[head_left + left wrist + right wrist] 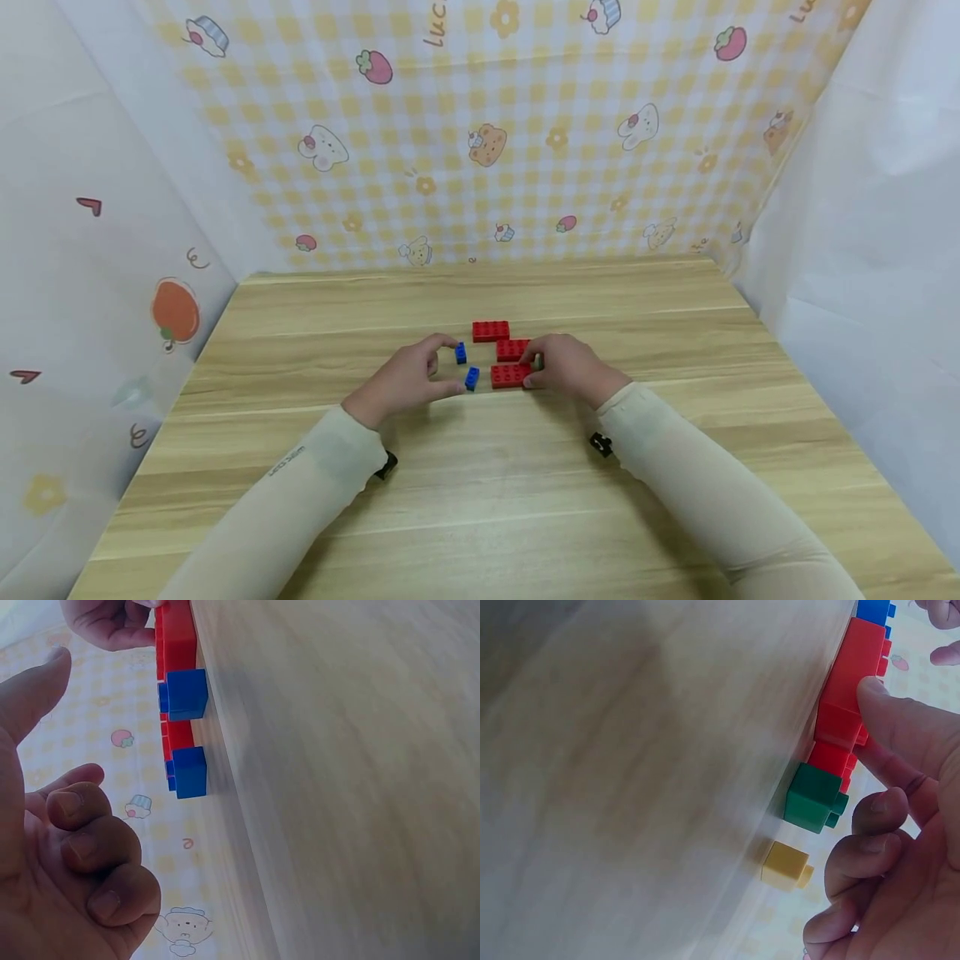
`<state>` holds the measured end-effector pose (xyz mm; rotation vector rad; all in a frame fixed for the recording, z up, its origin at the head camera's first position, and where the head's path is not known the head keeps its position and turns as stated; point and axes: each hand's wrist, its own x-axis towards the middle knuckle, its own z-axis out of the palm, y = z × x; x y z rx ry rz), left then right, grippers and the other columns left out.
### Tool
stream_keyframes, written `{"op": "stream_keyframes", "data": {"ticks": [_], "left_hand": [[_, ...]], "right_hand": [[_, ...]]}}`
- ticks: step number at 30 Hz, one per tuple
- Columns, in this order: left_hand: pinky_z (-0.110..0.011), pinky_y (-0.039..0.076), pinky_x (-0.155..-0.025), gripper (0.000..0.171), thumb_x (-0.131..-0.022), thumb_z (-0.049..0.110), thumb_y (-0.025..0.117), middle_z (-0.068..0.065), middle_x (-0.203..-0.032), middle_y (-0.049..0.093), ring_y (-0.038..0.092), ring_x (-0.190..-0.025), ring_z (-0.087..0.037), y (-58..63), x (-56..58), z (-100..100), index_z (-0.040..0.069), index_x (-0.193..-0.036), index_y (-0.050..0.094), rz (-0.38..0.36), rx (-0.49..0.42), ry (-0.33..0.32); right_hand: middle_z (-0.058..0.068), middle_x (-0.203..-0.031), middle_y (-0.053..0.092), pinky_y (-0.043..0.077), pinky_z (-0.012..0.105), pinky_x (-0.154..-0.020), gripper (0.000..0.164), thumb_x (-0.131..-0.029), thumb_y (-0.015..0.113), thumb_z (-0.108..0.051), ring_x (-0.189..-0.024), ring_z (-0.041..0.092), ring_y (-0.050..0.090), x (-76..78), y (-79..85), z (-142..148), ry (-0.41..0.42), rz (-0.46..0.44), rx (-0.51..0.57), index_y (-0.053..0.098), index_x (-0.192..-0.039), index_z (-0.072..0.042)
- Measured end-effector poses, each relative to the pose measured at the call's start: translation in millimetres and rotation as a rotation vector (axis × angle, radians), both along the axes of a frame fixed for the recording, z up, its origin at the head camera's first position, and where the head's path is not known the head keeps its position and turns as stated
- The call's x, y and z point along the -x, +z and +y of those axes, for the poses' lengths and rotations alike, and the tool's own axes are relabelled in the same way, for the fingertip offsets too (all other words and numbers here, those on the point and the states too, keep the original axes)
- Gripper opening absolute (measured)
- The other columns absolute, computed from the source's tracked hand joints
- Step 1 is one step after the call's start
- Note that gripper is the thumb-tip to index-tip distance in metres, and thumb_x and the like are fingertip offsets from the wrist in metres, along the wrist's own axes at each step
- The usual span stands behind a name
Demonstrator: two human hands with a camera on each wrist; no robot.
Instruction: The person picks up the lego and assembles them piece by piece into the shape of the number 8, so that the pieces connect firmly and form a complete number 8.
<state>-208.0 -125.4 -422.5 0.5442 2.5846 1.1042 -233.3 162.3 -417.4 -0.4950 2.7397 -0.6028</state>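
Note:
My left hand [401, 379] is at two small blue bricks, one nearer [472, 379] and one farther [461, 353]. Its thumb and index finger are spread around their left side, while the other fingers curl loosely; it holds nothing. Three red bricks lie to the right: a back one [491, 332], a middle one [512, 350] and a front one [506, 377]. With thumb and index finger, my right hand [570, 367] pinches the right end of the front red brick. In the right wrist view, a green brick [810, 796] and a yellow brick [781, 865] stand beside that hand.
The bricks stand on a wood-grain table [480, 500]. A yellow checked cloth [450, 167] with printed figures hangs behind its far edge. White sheets [870, 208] close off both sides.

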Motion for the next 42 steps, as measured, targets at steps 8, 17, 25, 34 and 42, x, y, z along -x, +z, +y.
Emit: {"op": "stream_keyframes", "data": {"ticks": [8,17,25,34,42], "left_hand": [[-0.034,0.034,-0.061,0.07,-0.094,0.034,0.083,0.0,-0.075,0.041,0.036,-0.065,-0.017,-6.8,6.1,5,0.014,-0.152,0.05,-0.016,0.018,-0.013],[-0.034,0.035,-0.062,0.064,-0.094,0.033,0.082,0.0,-0.077,0.044,0.038,-0.065,-0.017,-8.9,10.9,10,0.015,-0.149,0.053,-0.031,0.051,-0.018],[-0.033,0.036,-0.062,0.052,-0.096,0.029,0.08,-0.002,-0.078,0.046,0.041,-0.066,-0.018,-8.1,12.6,16,0.016,-0.143,0.059,-0.067,0.059,-0.028],[-0.032,0.042,-0.062,0.044,-0.098,0.024,0.078,-0.004,-0.08,0.054,0.048,-0.068,-0.018,-11.9,18.0,19,0.015,-0.138,0.062,-0.08,0.08,-0.05],[-0.032,0.045,-0.063,0.042,-0.098,0.023,0.078,-0.005,-0.082,0.055,0.05,-0.066,-0.018,-13.1,18.7,23,0.017,-0.137,0.063,-0.109,0.093,-0.035]], "right_hand": [[0.001,-0.095,0.069,0.05,0.035,-0.076,0.023,-0.092,0.085,-0.02,-0.082,0.019,0.058,2.3,-0.6,0,-0.007,-0.012,0.019,0.076,-0.111,-0.012],[0.002,-0.093,0.067,0.048,0.034,-0.075,0.02,-0.092,0.084,-0.02,-0.081,0.019,0.057,2.6,-2.1,0,-0.01,-0.016,0.032,0.076,-0.108,-0.013],[0.002,-0.09,0.066,0.047,0.034,-0.074,0.018,-0.093,0.084,-0.02,-0.08,0.02,0.056,0.7,0.0,-1,-0.015,-0.02,0.015,0.075,-0.107,-0.014],[0.003,-0.091,0.066,0.047,0.033,-0.073,0.017,-0.092,0.084,-0.019,-0.079,0.019,0.056,1.3,-1.4,-1,-0.015,-0.022,0.015,0.075,-0.106,-0.014],[0.003,-0.09,0.066,0.046,0.033,-0.073,0.017,-0.092,0.084,-0.02,-0.078,0.019,0.056,0.8,-0.2,-2,-0.017,-0.023,0.003,0.074,-0.105,-0.014]]}}
